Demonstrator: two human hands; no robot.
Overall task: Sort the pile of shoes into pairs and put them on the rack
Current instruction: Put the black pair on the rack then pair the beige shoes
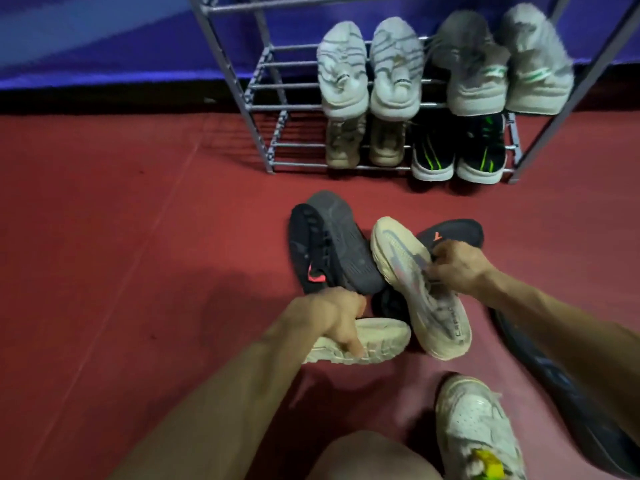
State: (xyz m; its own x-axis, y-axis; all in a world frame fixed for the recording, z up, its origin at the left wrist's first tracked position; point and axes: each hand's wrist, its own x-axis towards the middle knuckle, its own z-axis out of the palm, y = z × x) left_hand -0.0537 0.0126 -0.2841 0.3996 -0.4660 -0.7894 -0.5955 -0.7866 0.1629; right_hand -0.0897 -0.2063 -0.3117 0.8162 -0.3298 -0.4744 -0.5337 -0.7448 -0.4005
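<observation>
On the red floor lies a small pile of shoes. My right hand grips a cream sneaker by its laces, toe pointing away from me. My left hand holds the matching cream sneaker, which lies on its side with the sole toward me. Two dark grey sneakers with a pink mark lie just beyond, one sole up. Another dark shoe pokes out behind my right hand. The metal rack stands further back and holds pairs on two shelves.
The rack's upper shelf carries two white-grey pairs, the lower shelf a beige pair and a black-green pair. A white sneaker on my foot and my knee are at the bottom. A blue wall rises behind.
</observation>
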